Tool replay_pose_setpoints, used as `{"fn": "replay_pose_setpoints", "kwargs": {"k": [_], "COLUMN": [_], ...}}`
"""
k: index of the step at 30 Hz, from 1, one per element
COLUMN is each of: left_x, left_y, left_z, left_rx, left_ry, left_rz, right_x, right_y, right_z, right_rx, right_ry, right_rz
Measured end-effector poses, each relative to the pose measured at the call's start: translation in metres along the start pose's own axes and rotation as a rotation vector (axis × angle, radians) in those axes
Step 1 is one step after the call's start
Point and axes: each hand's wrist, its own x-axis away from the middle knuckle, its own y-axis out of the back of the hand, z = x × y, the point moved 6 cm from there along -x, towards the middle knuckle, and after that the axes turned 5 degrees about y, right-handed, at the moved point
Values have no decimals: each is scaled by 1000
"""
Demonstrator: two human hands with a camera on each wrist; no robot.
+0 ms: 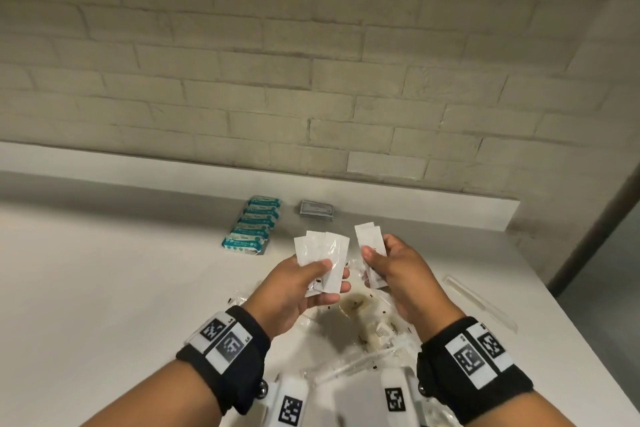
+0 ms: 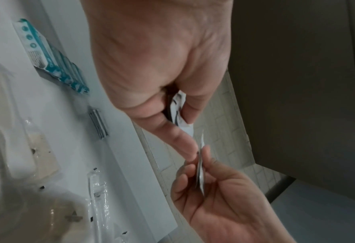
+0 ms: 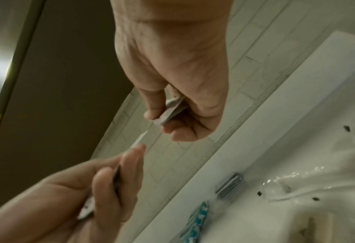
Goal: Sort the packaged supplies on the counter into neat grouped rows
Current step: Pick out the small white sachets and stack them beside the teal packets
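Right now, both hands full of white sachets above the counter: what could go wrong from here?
1. The left hand holds a loose fan of white sachets; one could slip onto the clear-wrapped clutter below.
2. The right hand pinches its sachets only at the lower end, so they may skew.
3. Setting them down carelessly could disturb the teal packet row or grey stack.

Print on the teal packs (image 1: 252,226) and the grey packets (image 1: 317,210) at the back of the tabletop (image 1: 104,281) is too small to read. How many white sachets (image 1: 320,255) the left hand (image 1: 298,282) fans cannot be counted, its thumb covering their lower halves (the right hand (image 1: 398,274) likewise hides part of its own sachets (image 1: 370,240)). The clear wrappers (image 1: 367,326) below are blurred, their contents unclear. Both forearms are cut by the bottom edge in the head view.
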Motion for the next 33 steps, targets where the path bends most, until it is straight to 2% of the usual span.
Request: {"fn": "replay_pose_setpoints", "kwargs": {"k": [2,4,7,11,13,17,20,26,29,33], "left_x": [0,-1,-4,-7,-6,0,2,-2,-2,-2], "left_y": [0,-1,1,5,3,-14,-21,-7,-4,-2], "left_z": [-1,-1,-1,-5,-8,-4,3,4,5,6], "left_rx": [-35,-57,-71,-74,-11,84,51,24,25,166], "left_ry": [-25,-38,-58,-122,-134,-20,52,65,67,120], "left_rz": [-8,0,-21,-109,-91,70,112,-19,-18,38], "right_x": [2,3,1,-4,-6,0,7,-3,-3,-3], "right_y": [-11,-21,-22,-13,-8,-23,-34,-17,-12,-6], "right_z": [3,6,10,18,17,7,7,2,-1,-2], "right_rx": [-80,-53,-22,-123,-157,-369,-364,-294,-220,-204], "right_ry": [-19,-11,48,106,95,25,46,46,21,10], "right_rz": [79,110,32,-63,-58,226,315,41,-10,-54]}}
